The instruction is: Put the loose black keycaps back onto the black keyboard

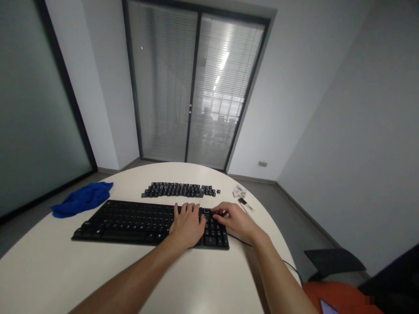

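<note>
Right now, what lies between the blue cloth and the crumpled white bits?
Loose black keycaps, set out in rows beyond the keyboard; the head view shows them.

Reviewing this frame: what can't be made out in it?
All in the head view:
- Whether the right hand pinches a key: its own fingers hide it.
- Keys under the left hand: covered by it.
- Legends on the loose keycaps: too small.
- The screen-like object at lower right: cut off by the bottom edge.

A long black plastic keyboard (131, 222) lies flat, slightly slanted, left of centre in the frame's lower half, many key spots looking bare.
</note>
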Motion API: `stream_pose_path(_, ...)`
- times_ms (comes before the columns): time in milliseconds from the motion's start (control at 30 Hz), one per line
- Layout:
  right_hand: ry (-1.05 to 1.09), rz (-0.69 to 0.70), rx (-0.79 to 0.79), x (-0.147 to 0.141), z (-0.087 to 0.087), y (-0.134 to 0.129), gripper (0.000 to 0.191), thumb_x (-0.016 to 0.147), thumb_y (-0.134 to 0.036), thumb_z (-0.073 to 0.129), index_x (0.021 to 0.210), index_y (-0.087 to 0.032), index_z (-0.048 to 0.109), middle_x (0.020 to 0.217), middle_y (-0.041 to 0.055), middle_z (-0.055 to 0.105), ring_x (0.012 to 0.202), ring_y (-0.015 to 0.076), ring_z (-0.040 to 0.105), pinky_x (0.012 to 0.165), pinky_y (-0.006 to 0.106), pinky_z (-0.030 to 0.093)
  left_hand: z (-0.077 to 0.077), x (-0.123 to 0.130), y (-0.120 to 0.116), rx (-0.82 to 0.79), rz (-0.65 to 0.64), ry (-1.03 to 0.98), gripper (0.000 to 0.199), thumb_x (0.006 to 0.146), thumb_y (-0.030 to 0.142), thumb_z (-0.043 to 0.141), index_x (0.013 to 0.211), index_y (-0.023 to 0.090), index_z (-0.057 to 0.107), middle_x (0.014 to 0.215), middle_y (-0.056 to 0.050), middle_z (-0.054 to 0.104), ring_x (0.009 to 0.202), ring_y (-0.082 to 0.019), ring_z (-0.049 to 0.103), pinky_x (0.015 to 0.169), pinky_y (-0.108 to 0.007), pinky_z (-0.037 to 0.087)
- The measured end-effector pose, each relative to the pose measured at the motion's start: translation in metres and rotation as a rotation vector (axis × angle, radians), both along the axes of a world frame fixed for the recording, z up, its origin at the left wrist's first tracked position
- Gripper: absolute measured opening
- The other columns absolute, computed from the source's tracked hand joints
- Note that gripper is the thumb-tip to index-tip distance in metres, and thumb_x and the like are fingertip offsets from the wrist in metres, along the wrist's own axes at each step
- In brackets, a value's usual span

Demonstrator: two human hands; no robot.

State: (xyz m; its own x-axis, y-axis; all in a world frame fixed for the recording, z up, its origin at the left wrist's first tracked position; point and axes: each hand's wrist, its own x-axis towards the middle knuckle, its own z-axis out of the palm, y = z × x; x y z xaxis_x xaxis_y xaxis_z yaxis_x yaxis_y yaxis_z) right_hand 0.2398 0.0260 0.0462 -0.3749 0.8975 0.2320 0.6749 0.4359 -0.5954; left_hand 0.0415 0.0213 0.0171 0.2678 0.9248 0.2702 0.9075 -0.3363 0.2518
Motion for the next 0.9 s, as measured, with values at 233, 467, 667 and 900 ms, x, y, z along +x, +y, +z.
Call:
stream_pose_path(233, 0.027, -0.045, 0.007, -0.0040, -0.0018, 0.0021, 0.015, 0.087, -0.032, 0.069, 0.092, -0.020, 0.075, 0.093, 0.0054, 0.075, 0.087, 0.0219, 0.067, 0.079, 0.031, 0.051, -0.0019, -0.0004, 0.0012, -0.011, -0.007, 0.008, 0.047, 0.098, 0.037, 0.035, 0.135, 0.016, 0.054, 0.135, -0.012, 0.061, 0.129, -0.031, 0.048, 0.118, -0.059, 0.019)
stream_pose_path(467, 0.064, -0.045, 0.002, -0.0083, -0.0049, 0.0031, 0.016, 0.086, -0.034, 0.070, 0.087, -0.020, 0.077, 0.090, 0.0054, 0.076, 0.086, 0.0216, 0.067, 0.080, 0.031, 0.049, -0.0024, 0.0000, 0.0013, -0.009, -0.004, -0.006, 0.047, 0.097, 0.037, 0.036, 0.135, 0.017, 0.054, 0.136, -0.012, 0.061, 0.129, -0.031, 0.048, 0.118, -0.059, 0.019)
stream_pose_path(667, 0.068, -0.017, 0.015, -0.0080, -0.0073, 0.0049, 0.017, 0.085, -0.032, 0.070, 0.096, -0.021, 0.078, 0.092, 0.0050, 0.077, 0.085, 0.0215, 0.068, 0.080, 0.031, 0.050, -0.0025, 0.0003, 0.0010, 0.004, -0.002, -0.008, 0.046, 0.098, 0.036, 0.036, 0.135, 0.016, 0.055, 0.134, -0.012, 0.062, 0.129, -0.031, 0.048, 0.118, -0.059, 0.020)
stream_pose_path(900, 0.056, -0.001, -0.028, -0.0036, -0.0003, 0.0011, 0.017, 0.087, -0.025, 0.063, 0.096, -0.021, 0.077, 0.098, 0.0052, 0.077, 0.091, 0.0221, 0.069, 0.083, 0.033, 0.052, -0.0036, -0.0005, 0.0009, 0.014, -0.009, -0.019, 0.045, 0.098, 0.036, 0.036, 0.134, 0.017, 0.055, 0.134, -0.012, 0.062, 0.129, -0.031, 0.048, 0.118, -0.058, 0.020)
